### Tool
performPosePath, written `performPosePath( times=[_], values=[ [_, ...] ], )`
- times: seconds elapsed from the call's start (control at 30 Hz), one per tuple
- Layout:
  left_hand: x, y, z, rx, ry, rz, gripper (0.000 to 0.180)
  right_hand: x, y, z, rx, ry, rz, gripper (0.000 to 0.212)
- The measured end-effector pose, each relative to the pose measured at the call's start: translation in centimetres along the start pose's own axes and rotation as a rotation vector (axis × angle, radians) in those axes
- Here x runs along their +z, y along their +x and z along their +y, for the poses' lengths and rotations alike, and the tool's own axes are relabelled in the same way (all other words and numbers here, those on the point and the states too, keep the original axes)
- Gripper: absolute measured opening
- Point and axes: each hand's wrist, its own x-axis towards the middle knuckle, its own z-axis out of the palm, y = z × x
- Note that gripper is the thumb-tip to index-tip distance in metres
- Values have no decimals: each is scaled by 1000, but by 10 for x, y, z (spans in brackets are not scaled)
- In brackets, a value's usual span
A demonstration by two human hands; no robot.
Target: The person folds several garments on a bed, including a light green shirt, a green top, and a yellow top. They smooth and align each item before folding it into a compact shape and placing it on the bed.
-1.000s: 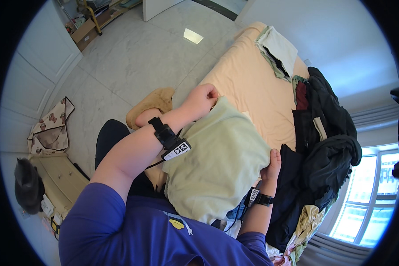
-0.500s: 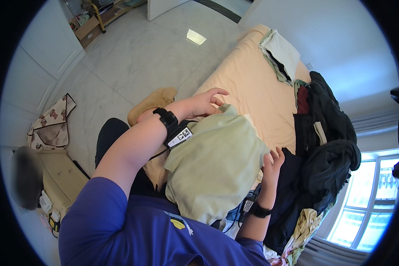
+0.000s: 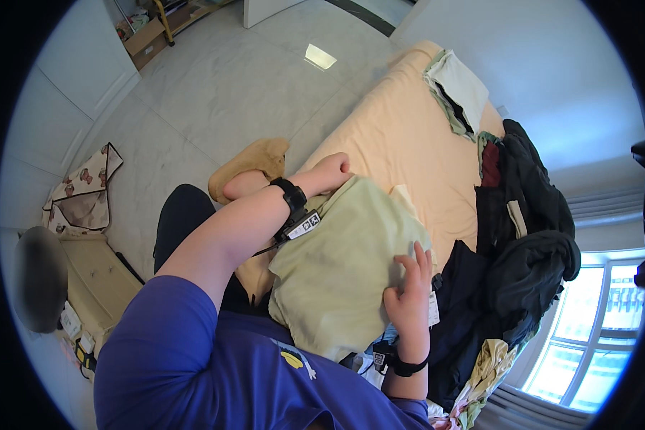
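A pale green piece of cloth, its kind of garment not clear, lies spread over my lap and the edge of the bed. At its far edge my left hand is closed, the fingers curled in on the fabric. Lower on the right side, my right hand rests over the cloth with the fingers apart and nothing gripped. Both wrists wear black bands with small devices; the one on the left sits above the cloth's left edge.
The peach-sheeted bed runs away to the far right, with folded clothes near its end. Dark clothes are heaped on the right, by a window. A brown slipper is on my foot. A patterned bag stands at left.
My left hand has closed at the cloth's far edge, where its fingers were spread. My right hand has moved left from beside the cloth onto it.
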Motion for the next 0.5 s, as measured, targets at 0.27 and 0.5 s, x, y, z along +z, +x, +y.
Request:
performPosePath(
  times=[0.27, 0.5],
  values=[
    [-33, -44, 0, -205, -272, -384, 48, -18, 111, 13, -30, 311, -148, 52],
    [-28, -115, 17, -187, -381, -313, 55, 29, 217, 33, 405, 682, -911, 53]
  ],
)
